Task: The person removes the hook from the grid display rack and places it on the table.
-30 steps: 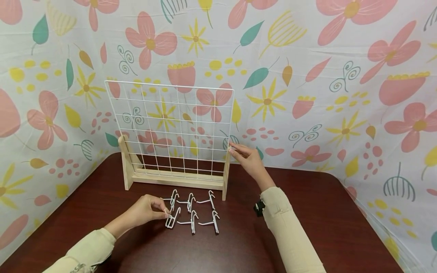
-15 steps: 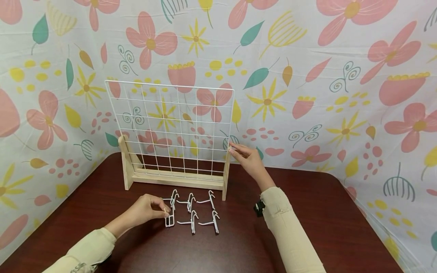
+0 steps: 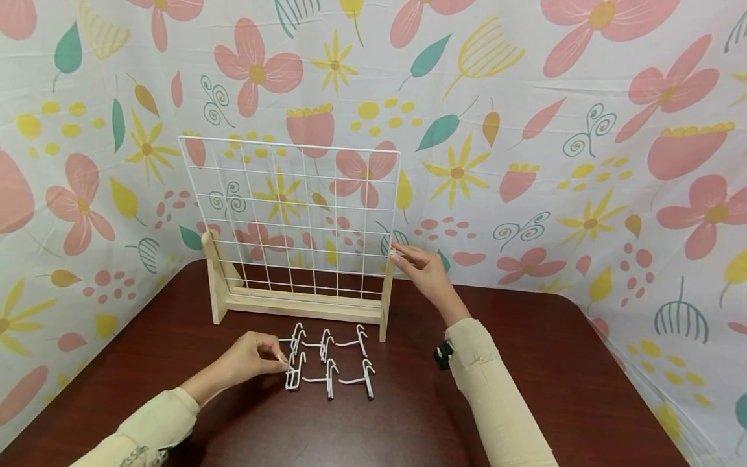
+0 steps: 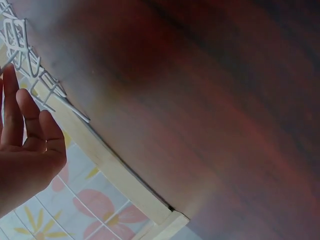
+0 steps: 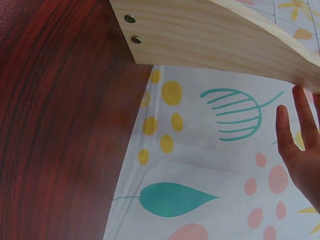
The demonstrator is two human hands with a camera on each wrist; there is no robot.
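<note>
My left hand [image 3: 257, 358] pinches a white wire hook [image 3: 295, 377] between thumb and index finger, at the front left of several similar hooks. In the left wrist view its other fingers [image 4: 54, 132] hang loosely bent near the hook's end of the frame. A white wire grid panel [image 3: 292, 146] stands upright in a pale wooden stand behind the hooks. With thumb and fingertips, my right hand [image 3: 427, 275] holds the top of the stand's right side piece [image 3: 386, 301]. The right wrist view has this wooden side [image 5: 200, 42] with two screws low down, and the fingertips at its upper end.
The other white hooks lie in two short rows, among them a front-right hook [image 3: 368, 377] and a back-right one [image 3: 360, 340], just before the stand. The dark red-brown table [image 3: 408, 415] extends to a floral curtain [image 3: 525, 130] behind.
The hook in my left hand has turned, first squarer to the view, then back to a slant, and sits slightly further right. My right hand and the stand stay put.
</note>
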